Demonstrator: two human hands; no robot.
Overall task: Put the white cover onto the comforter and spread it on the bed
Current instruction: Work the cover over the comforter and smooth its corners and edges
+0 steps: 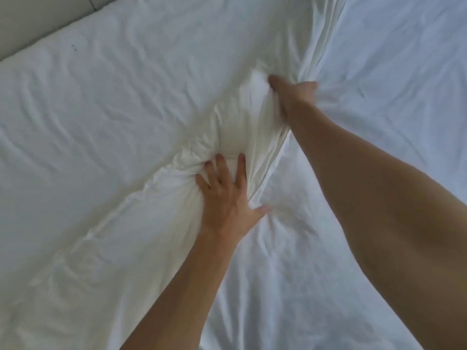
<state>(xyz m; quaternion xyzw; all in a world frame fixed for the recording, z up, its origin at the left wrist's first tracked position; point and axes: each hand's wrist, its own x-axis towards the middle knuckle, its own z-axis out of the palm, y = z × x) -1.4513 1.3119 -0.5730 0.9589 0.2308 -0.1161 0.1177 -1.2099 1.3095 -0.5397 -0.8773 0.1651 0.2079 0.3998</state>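
The white, creased cotton cover point(121, 117), slightly cream where it lies thick, fills most of the view from the upper left to the lower middle, with a padded bulk inside it that may be the comforter, though no bare filling shows. It is bunched into a puffy ridge point(240, 137) at the centre, and that ridge runs lengthwise from the lower left up toward the upper right. The left hand point(227, 195) rests on the near end of the ridge, fingers spread and fairly straight over the gathered cloth, thumb splayed out to the right. The right hand point(293, 94), reaching across from the lower right on a bare forearm, grips the far end of the bunch with its fingers curled into the folds; the fingertips are buried in fabric. To the right and below lies a smoother, bluish-white flat sheet point(394, 79), the cover's edge overlapping it. At the top left corner a grey padded headboard point(38, 18) borders the bedding.
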